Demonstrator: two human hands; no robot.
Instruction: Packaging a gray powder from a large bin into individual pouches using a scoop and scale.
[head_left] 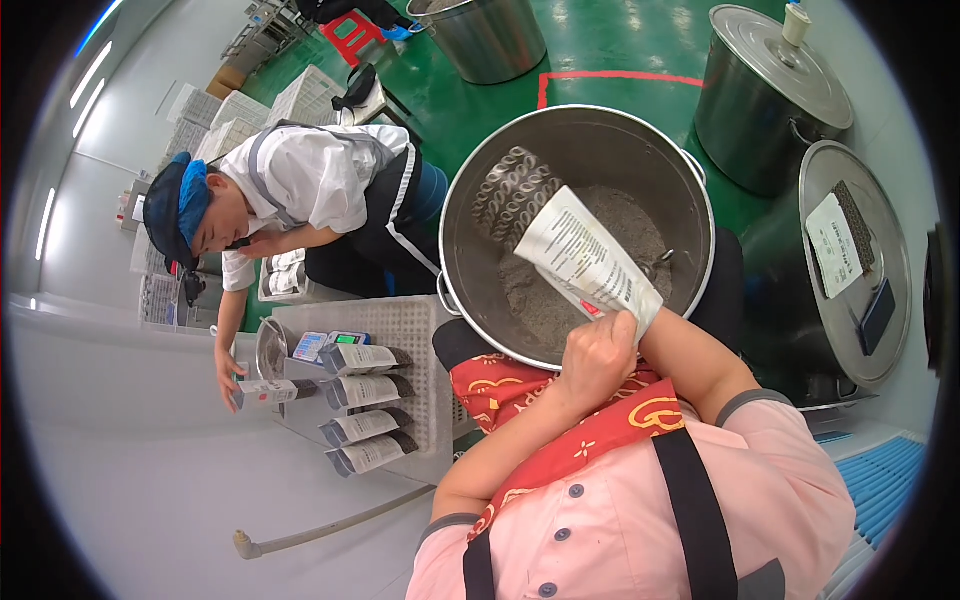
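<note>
White and dark grey, the pouch (pixel 590 250) is gripped near its lower right end by the left hand (pixel 598 358), whose fingers are curled closed around the edge. It lies just beyond that hand, reaching up and away from the knuckles. Its long axis runs on a slant, from the gripped end near the person to the far end at the upper left; that far end, patterned in silver, points away over the pot. The right forearm (pixel 690 365) passes behind the pouch; the right hand is hidden there, so I cannot tell whether it is open or closed.

Beneath the pouch stands a wide steel pot (pixel 575 122), with grey-brown powder (pixel 625 215) in it. A small metal piece (pixel 662 262) shows just beside the pouch's right edge. Nearer the body, a red apron (pixel 570 440) with yellow designs covers the lap.

To the left, four filled pouches (pixel 365 390) lie in a row by a pale perforated crate (pixel 428 345), near a scale (pixel 328 345). A co-worker's hand (pixel 228 378) touches another pouch (pixel 265 392) there. To the right stand two lidded steel drums (pixel 850 340); the nearer lid bears a flat pouch (pixel 833 245) and a dark phone-like slab (pixel 877 318).
</note>
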